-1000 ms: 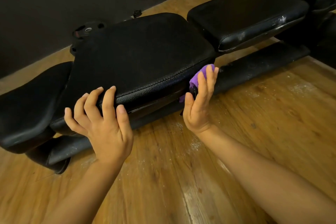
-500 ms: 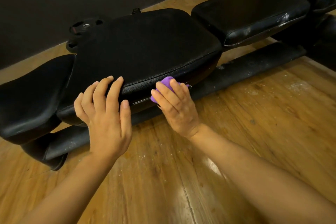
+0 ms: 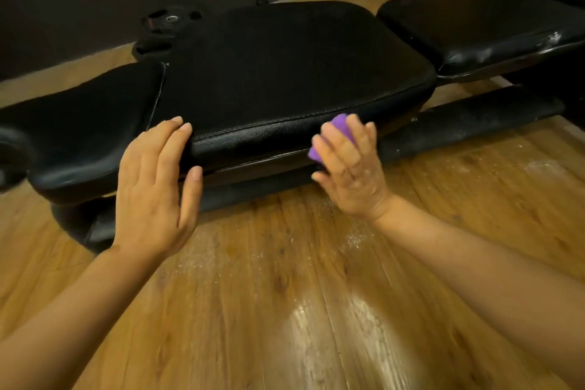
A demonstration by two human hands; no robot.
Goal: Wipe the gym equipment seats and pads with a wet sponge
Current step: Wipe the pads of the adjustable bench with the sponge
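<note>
A long black padded bench lies low over the wooden floor. Its middle pad (image 3: 285, 73) has a stitched front edge. My right hand (image 3: 351, 171) holds a purple sponge (image 3: 340, 127) against that front edge, near the pad's right corner; most of the sponge is hidden behind my fingers. My left hand (image 3: 155, 187) rests with straight fingers on the same edge further left, thumb spread below it. A second pad (image 3: 79, 136) joins on the left, and a third pad (image 3: 474, 22) sits at the right.
The bench's black base bar (image 3: 474, 117) runs along the floor under the pads. A black weight plate (image 3: 164, 25) lies behind the bench by the dark wall. The wooden floor (image 3: 285, 294) in front shows white specks and a bright glare.
My right hand slid the sponge left along the pad's front edge, then back toward the right corner. My left hand's fingers went from curled over the edge to straight.
</note>
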